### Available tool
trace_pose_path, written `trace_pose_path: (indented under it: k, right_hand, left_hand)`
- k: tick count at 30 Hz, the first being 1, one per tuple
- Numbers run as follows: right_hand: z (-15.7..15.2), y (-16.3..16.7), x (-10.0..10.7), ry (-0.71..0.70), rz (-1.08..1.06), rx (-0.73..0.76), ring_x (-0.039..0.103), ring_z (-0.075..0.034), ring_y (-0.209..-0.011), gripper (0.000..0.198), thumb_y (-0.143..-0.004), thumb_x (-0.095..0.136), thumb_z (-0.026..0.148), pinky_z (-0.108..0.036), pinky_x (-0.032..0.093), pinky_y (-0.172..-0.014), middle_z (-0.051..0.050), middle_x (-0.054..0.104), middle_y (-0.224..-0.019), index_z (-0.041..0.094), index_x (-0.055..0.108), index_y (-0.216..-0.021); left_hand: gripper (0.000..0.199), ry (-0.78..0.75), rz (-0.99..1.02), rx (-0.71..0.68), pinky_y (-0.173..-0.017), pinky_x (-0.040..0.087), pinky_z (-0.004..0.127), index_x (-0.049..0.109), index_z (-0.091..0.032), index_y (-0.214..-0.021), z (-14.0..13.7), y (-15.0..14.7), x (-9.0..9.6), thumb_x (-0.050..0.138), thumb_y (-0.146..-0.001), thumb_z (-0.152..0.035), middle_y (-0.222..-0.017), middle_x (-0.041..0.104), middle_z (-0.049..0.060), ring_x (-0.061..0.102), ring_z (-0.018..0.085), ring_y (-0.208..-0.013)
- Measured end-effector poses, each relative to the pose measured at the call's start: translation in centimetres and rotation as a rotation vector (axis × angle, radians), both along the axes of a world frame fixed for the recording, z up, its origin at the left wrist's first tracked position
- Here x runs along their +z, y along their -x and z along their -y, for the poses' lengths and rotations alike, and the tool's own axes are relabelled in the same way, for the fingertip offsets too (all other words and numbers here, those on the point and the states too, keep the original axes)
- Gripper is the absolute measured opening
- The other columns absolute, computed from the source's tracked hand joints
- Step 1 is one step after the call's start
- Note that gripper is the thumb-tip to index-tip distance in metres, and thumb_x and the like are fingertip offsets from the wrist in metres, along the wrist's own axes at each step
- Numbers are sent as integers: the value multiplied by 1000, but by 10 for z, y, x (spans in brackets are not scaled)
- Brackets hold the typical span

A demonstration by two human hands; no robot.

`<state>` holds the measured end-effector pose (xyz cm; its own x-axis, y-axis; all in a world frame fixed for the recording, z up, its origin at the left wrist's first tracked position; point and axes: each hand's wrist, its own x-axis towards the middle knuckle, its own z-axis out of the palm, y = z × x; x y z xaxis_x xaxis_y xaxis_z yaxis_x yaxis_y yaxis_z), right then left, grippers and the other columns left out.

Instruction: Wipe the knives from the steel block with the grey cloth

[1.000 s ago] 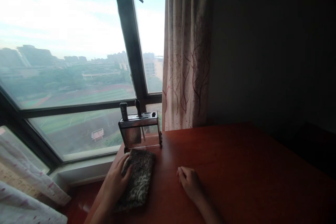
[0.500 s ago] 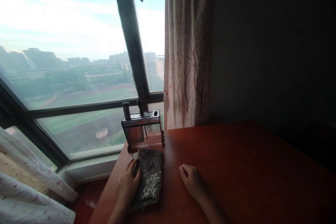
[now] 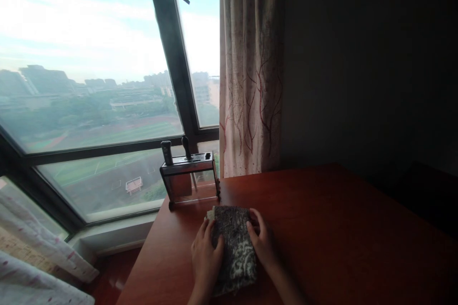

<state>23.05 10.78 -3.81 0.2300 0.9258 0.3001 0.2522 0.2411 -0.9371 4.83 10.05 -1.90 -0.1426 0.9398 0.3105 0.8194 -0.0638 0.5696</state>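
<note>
A folded, fuzzy dark grey cloth (image 3: pixel 234 248) with a whitish pattern lies on the table in front of me. My left hand (image 3: pixel 208 250) grips its left edge, the thumb on top and the fingertips by a pale corner. On the opposite side, my right hand (image 3: pixel 261 236) holds the upper right edge, thumb against the cloth and fingers curled around the border. The undersides of the fingers are hidden.
Behind the cloth stands a clear-sided knife block (image 3: pixel 189 176) with two dark handles rising from it. The reddish-brown table (image 3: pixel 322 228) extends to the right. A window (image 3: pixel 89 81) and a patterned curtain (image 3: pixel 250 71) are beyond; another curtain (image 3: pixel 36 267) hangs lower left.
The cloth has shifted right across the table together with my left hand. My right hand, earlier apart from it with curled fingers, has opened out and now grips its right edge.
</note>
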Motion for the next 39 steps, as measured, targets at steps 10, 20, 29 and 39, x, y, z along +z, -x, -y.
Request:
trace_pose_path:
  k: [10, 20, 29, 39]
  right_hand:
    - [-6, -7, -12, -76, 139, -105, 56, -25, -117, 37, -82, 48, 22, -41, 42, -104, -12, 61, -124, 18, 59, -117]
    - [-45, -6, 38, -63, 71, -22, 59, -28, -112, 43, -83, 51, 29, -42, 54, -87, -15, 59, -126, 18, 55, -125]
    - [-128, 70, 120, -122, 114, 185, 49, -25, -126, 65, -77, 61, 25, -40, 41, -104, -9, 52, -139, 21, 41, -139]
    - [-136, 86, 128, -96, 162, 213, 45, -28, -129, 71, -72, 66, 27, -42, 37, -106, -9, 52, -137, 19, 42, -138]
  left_hand:
    - [42, -68, 236, -27, -105, 37, 49, 59, -18, -115, 5, -17, -8, 51, -75, -30, -129, 57, 16, 50, 32, -124]
    - [61, -161, 696, 132, -100, 44, 44, 43, -16, -130, -57, 80, 58, 56, -76, -39, -130, 54, 16, 53, 31, -120]
    - [83, -115, 814, 46, -106, 35, 46, 31, -23, -143, -116, 134, 125, 67, -69, -35, -142, 45, 16, 41, 32, -132]
    - [85, -97, 826, -169, -106, 37, 47, 36, -26, -142, -113, 136, 131, 74, -66, -34, -141, 49, 13, 45, 33, -130]
